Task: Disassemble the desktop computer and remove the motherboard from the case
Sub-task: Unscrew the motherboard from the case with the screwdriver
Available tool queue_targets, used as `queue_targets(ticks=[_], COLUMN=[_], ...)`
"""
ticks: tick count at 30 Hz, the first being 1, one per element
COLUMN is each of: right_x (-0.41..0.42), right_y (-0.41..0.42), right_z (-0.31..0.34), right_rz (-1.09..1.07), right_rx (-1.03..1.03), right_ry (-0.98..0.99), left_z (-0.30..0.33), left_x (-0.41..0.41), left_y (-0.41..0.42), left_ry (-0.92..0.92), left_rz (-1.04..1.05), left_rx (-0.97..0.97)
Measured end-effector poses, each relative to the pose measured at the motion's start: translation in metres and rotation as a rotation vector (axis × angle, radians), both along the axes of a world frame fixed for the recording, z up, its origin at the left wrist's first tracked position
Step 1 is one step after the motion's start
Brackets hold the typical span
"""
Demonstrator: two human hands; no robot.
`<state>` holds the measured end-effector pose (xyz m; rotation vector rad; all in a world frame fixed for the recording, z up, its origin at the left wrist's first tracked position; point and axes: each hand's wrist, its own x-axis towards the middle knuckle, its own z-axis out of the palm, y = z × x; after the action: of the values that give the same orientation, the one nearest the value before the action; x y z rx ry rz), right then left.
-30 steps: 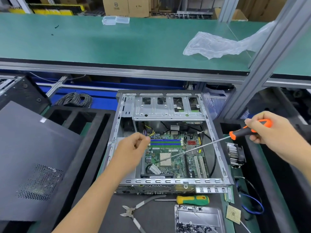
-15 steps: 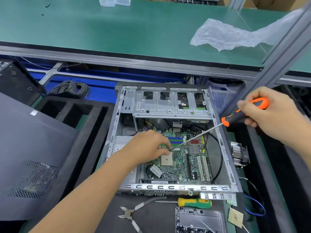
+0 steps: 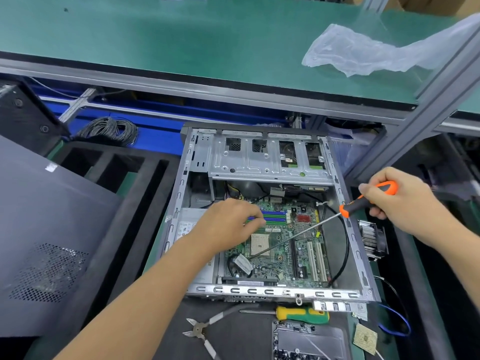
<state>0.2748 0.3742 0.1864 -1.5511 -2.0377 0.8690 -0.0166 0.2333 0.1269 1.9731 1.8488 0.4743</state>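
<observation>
An open grey desktop case (image 3: 348,229) lies flat in front of me, with the green motherboard (image 3: 288,245) still inside it. My left hand (image 3: 231,224) reaches into the case and rests on the board's upper left part, fingers curled by the blue memory slots (image 3: 275,216); whether it holds anything I cannot tell. My right hand (image 3: 400,198) grips the orange-and-black handle of a long screwdriver (image 3: 363,201). Its thin shaft slants down-left across the board, and the tip sits just below the beige CPU socket (image 3: 259,244).
Cutting pliers (image 3: 200,331) and a yellow-green screwdriver (image 3: 301,315) lie in front of the case. A removed heatsink with fan (image 3: 372,240) sits at the right. The dark side panel (image 3: 46,229) leans at the left over black foam trays. A plastic bag (image 3: 363,53) lies on the green bench behind.
My left hand went from above the case's left side down onto the board near the memory slots. The screwdriver tip swung to just below the CPU socket. The view tilted down and closer.
</observation>
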Motion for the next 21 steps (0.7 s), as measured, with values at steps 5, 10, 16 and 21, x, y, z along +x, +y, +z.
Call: queue_targets(ticks=[5,10,16,21], right_x=[0.006,0.006,0.004,0.005], right_y=[0.005,0.004,0.002,0.003], right_z=[-0.001,-0.010,-0.013,-0.013], right_rz=[-0.023,-0.049,-0.069,-0.067], right_rx=[-0.040,-0.118,-0.144,-0.142], right_ry=[0.019,0.040,0.041,0.039], left_z=[0.000,0.000,0.001,-0.001], left_x=[0.000,0.000,0.000,0.000], left_y=[-0.001,-0.001,-0.002,-0.002], left_ry=[-0.014,-0.005,0.001,0.004], left_rz=[0.006,0.011,0.008,0.011], left_rx=[0.019,0.021,0.010,0.015])
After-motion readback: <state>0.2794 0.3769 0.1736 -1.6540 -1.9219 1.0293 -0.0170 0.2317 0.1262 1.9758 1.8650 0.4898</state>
